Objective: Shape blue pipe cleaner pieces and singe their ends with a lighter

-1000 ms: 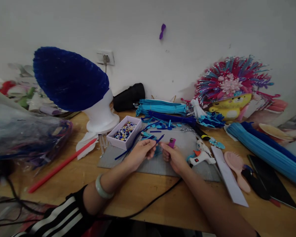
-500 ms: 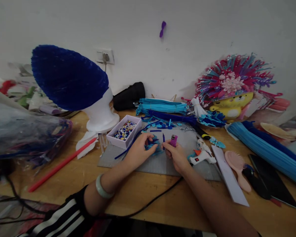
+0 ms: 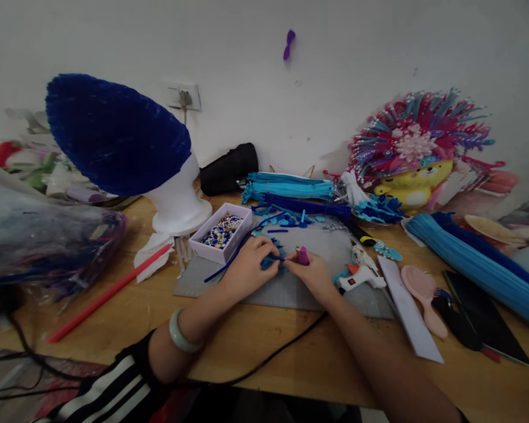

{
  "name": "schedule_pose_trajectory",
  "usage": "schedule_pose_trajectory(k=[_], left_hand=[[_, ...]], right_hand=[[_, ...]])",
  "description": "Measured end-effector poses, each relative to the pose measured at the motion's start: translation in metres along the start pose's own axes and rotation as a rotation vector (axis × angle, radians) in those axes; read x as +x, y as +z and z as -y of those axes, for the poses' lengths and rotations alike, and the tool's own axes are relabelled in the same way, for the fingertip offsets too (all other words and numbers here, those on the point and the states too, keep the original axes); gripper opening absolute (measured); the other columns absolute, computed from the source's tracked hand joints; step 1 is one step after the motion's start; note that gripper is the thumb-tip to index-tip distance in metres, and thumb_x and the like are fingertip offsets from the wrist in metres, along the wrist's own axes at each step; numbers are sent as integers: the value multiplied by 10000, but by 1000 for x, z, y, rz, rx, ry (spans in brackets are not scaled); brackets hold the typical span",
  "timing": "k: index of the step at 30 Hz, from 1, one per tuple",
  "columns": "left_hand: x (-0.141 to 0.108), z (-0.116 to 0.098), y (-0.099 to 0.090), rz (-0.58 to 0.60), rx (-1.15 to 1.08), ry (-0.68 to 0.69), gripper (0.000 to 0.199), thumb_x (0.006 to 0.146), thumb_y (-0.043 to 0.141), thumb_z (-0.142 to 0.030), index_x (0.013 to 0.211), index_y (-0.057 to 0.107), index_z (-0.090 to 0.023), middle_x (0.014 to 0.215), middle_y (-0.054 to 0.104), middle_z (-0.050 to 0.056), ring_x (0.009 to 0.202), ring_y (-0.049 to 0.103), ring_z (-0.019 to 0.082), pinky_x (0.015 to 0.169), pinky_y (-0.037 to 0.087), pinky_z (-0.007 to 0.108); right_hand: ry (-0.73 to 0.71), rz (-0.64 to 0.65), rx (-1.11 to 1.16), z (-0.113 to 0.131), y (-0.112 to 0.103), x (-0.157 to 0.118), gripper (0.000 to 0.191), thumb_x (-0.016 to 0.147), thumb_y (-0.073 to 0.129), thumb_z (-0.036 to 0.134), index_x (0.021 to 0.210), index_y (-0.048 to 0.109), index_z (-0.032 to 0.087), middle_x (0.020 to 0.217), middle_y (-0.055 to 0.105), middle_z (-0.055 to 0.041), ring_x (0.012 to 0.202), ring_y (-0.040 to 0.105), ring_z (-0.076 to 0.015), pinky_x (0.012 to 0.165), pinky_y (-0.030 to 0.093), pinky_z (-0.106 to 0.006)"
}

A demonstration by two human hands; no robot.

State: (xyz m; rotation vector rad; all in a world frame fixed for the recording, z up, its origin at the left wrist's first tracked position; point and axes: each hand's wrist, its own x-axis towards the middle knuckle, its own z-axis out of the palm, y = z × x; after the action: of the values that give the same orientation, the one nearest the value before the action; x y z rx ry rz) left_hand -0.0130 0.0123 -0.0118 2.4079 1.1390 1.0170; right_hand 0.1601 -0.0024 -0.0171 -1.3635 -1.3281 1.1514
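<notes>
My right hand (image 3: 312, 273) is closed round a purple lighter (image 3: 302, 255), its thumb and finger pinching one end of a short dark blue pipe cleaner piece (image 3: 283, 259). The fingers of my left hand (image 3: 251, 264) are drawn together at the other end of that piece, so it lies level between the two hands. Under my left fingers some lighter blue fuzzy bits (image 3: 271, 262) show in part. Both hands are over a grey mat (image 3: 291, 294). A white hot glue gun (image 3: 362, 278) lies right of my right hand.
A box of beads (image 3: 220, 234) stands left of my hands. Behind are bundled light blue pipe cleaners (image 3: 291, 187) and a foam head (image 3: 176, 200) with a dark blue headpiece (image 3: 119, 135). A pink brush (image 3: 424, 296) lies right. A black cable (image 3: 273, 356) crosses the table front.
The dark blue piece has turned from upright to level and moved left to my left fingers, which have closed on it. My right hand and the lighter have shifted slightly left.
</notes>
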Motion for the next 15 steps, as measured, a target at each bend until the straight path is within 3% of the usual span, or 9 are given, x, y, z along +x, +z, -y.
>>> schedule_pose_trajectory(k=[6,10,15], left_hand=[[0,0,1,-1,-44,-31,75,818,607,-135,793,633,-200,895,659,49,929,620,233,863,498,378],[0,-2,1,-38,-103,-93,95,822,573,-131,764,596,-203,857,660,40,902,616,222,849,489,359],[1,-7,0,-68,-195,-181,106,825,537,-160,731,551,-206,805,636,22,816,594,194,781,479,317]], right_hand=[[12,-30,141,-1,1,-1,254,576,701,442,642,608,215,584,532,26,541,410,-123,515,324,-253],[246,26,367,-3,-2,-1,467,723,540,673,610,503,221,473,383,56,400,218,-81,398,146,-228],[394,159,402,-5,-5,3,605,810,361,750,497,339,233,401,190,90,359,101,-64,360,100,-207]])
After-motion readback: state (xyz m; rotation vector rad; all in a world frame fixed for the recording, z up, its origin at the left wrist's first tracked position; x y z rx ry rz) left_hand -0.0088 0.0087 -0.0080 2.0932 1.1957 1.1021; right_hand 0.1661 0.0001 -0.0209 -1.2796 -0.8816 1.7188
